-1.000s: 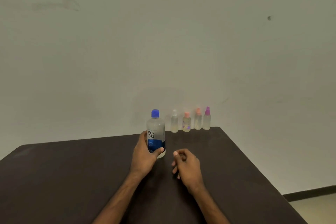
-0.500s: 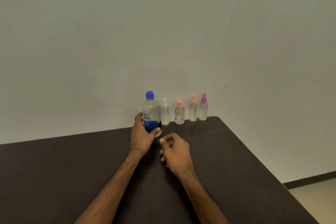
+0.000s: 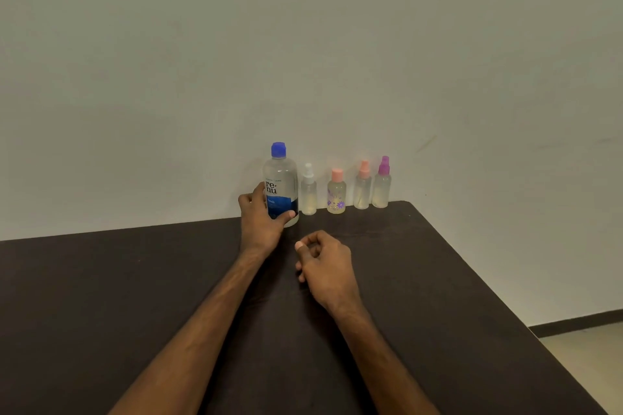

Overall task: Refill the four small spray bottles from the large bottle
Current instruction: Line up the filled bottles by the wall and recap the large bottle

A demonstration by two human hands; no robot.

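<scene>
lower side of large bottle (image 3: 281, 175) behind left hand (image 3: 261, 229), forearms (image 3: 188, 347) cut off below

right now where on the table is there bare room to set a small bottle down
The dark table is bare left of the left hand and forearm. Another bare patch lies right of the right hand, in front of the purple-capped bottle. Crowded: its back edge, where the large bottle and small-bottle row stand close.

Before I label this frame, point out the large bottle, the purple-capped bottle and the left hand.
large bottle (image 3: 281, 191): head view, label.
purple-capped bottle (image 3: 381, 191): head view, clear body.
left hand (image 3: 261, 228): head view, back of hand.
</scene>
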